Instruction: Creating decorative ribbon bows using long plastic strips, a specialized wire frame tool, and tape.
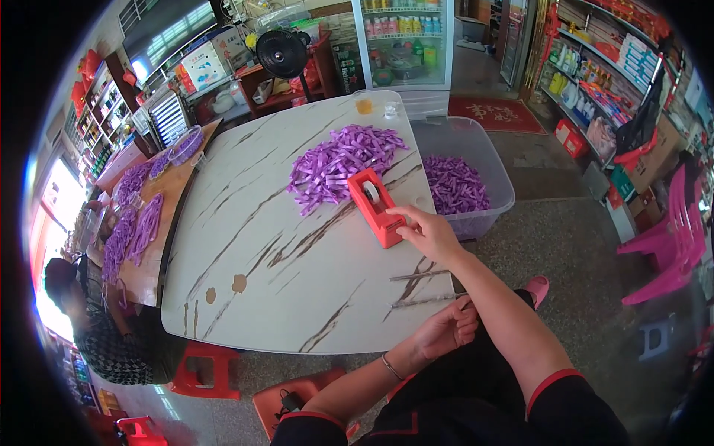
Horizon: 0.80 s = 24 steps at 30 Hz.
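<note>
Tape dispenser under right hand

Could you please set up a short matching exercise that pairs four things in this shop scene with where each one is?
Things:
1. red tape dispenser
2. heap of purple ribbon pieces
3. clear plastic bin
4. left hand

Places:
A. on the floor beside the table, holding more purple pieces
B. at the near table edge, by two thin strips
C. under the fingertips of the right hand
D. on the far half of the marble-patterned table

Pairs: 1-C, 2-D, 3-A, 4-B
</note>
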### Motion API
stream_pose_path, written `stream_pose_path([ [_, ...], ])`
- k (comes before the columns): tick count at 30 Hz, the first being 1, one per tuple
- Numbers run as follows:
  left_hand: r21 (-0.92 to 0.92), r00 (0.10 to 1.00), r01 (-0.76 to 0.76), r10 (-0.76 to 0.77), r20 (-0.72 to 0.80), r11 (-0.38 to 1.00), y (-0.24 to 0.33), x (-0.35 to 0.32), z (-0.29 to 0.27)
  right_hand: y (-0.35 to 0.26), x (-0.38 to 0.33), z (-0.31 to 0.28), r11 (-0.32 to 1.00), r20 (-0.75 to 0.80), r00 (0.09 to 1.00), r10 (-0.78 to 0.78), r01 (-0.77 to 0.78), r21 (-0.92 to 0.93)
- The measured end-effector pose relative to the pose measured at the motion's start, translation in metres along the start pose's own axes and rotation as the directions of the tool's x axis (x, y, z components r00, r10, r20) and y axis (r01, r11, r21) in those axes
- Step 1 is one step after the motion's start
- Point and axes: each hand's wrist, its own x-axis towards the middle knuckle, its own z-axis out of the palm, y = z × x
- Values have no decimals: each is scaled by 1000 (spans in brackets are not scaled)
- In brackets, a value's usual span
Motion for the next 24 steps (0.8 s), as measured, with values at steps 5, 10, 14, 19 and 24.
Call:
stream_pose_path([
  [5, -21, 1000, 12, -12, -12, 1000, 1, 1, 3, 8, 5, 1, 998, 6, 998, -60, 60, -29],
  [10, 29, 1000, -7, 8, -24, 1000, 1, 1, 2, 8, 6, 4, 1000, -17, 1000, -8, 8, 10],
  [14, 36, 999, -5, 6, -45, 999, 2, 0, 8, 8, 7, 2, 1000, -1, 1000, -2, 2, -23],
  [19, -2, 1000, 19, -19, 2, 1000, 0, 0, -2, 17, 1, -4, 981, 77, 996, -41, 55, -187],
  [24, -20, 1000, 23, -23, 20, 1000, 0, 1, -5, 13, -8, -21, 985, 205, 978, -37, 70, -159],
])
